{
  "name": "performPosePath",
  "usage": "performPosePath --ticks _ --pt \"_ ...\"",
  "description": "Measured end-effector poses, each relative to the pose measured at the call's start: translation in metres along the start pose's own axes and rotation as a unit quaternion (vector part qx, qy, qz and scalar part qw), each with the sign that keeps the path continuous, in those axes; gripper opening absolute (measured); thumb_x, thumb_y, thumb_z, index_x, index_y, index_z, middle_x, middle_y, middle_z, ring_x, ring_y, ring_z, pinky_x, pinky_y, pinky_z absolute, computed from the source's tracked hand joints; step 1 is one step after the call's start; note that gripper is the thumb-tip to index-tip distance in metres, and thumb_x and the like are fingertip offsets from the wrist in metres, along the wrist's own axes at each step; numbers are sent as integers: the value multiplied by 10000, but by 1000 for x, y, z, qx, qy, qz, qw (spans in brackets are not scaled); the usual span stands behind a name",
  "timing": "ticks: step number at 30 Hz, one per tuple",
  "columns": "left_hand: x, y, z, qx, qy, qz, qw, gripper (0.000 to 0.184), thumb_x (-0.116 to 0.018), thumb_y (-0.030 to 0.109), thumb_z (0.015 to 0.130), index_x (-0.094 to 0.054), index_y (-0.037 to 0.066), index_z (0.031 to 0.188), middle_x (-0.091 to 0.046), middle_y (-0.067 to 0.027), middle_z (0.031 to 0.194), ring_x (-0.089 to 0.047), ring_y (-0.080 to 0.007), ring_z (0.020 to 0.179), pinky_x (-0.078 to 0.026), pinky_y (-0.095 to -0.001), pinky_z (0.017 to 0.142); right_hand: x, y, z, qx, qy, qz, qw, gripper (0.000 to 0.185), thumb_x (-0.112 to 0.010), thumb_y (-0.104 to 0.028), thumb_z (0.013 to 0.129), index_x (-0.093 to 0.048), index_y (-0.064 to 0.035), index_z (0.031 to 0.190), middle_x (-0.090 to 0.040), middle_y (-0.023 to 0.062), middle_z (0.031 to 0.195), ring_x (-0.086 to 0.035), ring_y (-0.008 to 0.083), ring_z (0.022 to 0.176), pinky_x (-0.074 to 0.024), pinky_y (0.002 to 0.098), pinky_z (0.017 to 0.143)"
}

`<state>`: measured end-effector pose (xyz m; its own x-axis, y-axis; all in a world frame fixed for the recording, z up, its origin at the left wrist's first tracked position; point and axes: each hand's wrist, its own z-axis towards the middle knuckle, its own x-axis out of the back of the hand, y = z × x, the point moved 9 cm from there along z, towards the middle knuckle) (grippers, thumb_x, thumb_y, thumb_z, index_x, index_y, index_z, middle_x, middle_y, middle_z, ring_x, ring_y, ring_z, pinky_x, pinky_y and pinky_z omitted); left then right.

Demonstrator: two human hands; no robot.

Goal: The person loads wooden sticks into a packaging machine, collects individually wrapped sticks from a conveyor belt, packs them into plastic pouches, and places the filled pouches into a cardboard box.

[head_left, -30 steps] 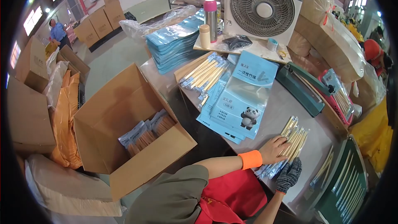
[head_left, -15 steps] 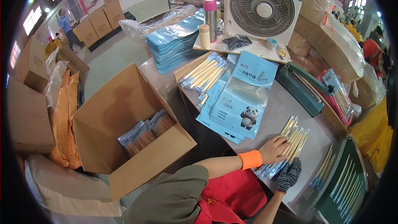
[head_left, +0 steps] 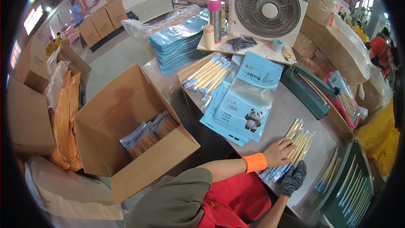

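Note:
My left hand (head_left: 278, 153), bare with an orange wristband, lies over a pile of wrapped chopsticks (head_left: 300, 144), its fingers pressed together on them. On the near side of the same pile is my right hand (head_left: 294, 178) in a grey knit glove, its fingers closed around the lower ends of the packets. Blue printed bags (head_left: 253, 97) with a panda lie beyond my hands, and another heap of wrapped chopsticks (head_left: 209, 74) rests to their left. At the right, several chopstick packets (head_left: 329, 173) sit beside a green tray (head_left: 350, 185) holding more of them.
An open cardboard box (head_left: 122, 118) with filled packs stands at the left. A tall stack of blue bags (head_left: 175, 44), a thermos (head_left: 214, 21) and a fan (head_left: 268, 10) are at the back. A green sealer (head_left: 306, 90) is at the right. A person (head_left: 77, 14) stands far left.
More chopstick packets have appeared beside the green tray at the right. The distant person has moved rightward to the stacked boxes. Both my hands have stayed on the pile.

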<state>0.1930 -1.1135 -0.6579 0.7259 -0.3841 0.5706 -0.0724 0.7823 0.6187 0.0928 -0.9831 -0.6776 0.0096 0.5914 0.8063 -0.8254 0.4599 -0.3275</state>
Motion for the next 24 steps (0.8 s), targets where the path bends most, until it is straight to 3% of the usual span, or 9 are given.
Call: performPosePath --ticks 10,15,16,18,20,22,24 --pt "5 -1 4 -14 0 7 1000 588 -654 335 772 -489 36 1251 -479 -201 1214 -411 -374 1167 -334 -440 1009 1 -3 1 13 6 1 1000 451 -611 -118 771 -538 10 1197 -539 201 1222 -493 352 1148 -353 428 1011" --pt "5 0 12 -46 26 -27 998 527 -741 262 678 -565 8 1105 -550 -177 1103 -500 -369 1049 -386 -440 944 -19 7 -7 -1 5 -20 1000 436 -499 -225 857 -520 26 1213 -524 203 1245 -472 352 1180 -322 439 1040" --pt "-1 0 15 -8 -11 -24 1000 528 -746 269 681 -568 17 1109 -553 -180 1103 -496 -366 1061 -385 -439 946 -11 0 -4 -10 -4 -2 1000 427 -488 -228 862 -526 28 1202 -525 203 1241 -477 351 1173 -326 445 1034" --pt "-4 4 17 -27 -32 -7 999 590 -716 364 710 -543 38 1170 -512 -216 1176 -441 -389 1124 -346 -468 978 -3 -3 1 -13 -10 28 999 436 -528 -245 834 -536 -3 1197 -520 219 1231 -487 361 1149 -334 462 1015" --pt "-9 6 16 -31 -46 31 998 627 -708 379 719 -515 48 1215 -485 -222 1209 -423 -394 1143 -337 -472 985 29 3 11 -84 -19 91 992 437 -546 -259 825 -542 -26 1195 -520 213 1233 -489 360 1142 -340 463 1009" --pt "-14 9 16 -28 -52 65 996 646 -699 384 728 -498 55 1246 -484 -220 1213 -419 -397 1146 -332 -470 990 57 18 25 -56 17 -40 997 463 -574 -282 811 -537 -35 1201 -500 208 1260 -469 363 1160 -351 462 999" --pt "-19 7 19 -27 -52 71 996 614 -688 349 749 -498 33 1239 -485 -221 1222 -421 -398 1152 -319 -458 1002 62 55 42 -98 32 -118 988 509 -573 -332 795 -529 -42 1211 -473 193 1299 -440 368 1190 -361 480 981"
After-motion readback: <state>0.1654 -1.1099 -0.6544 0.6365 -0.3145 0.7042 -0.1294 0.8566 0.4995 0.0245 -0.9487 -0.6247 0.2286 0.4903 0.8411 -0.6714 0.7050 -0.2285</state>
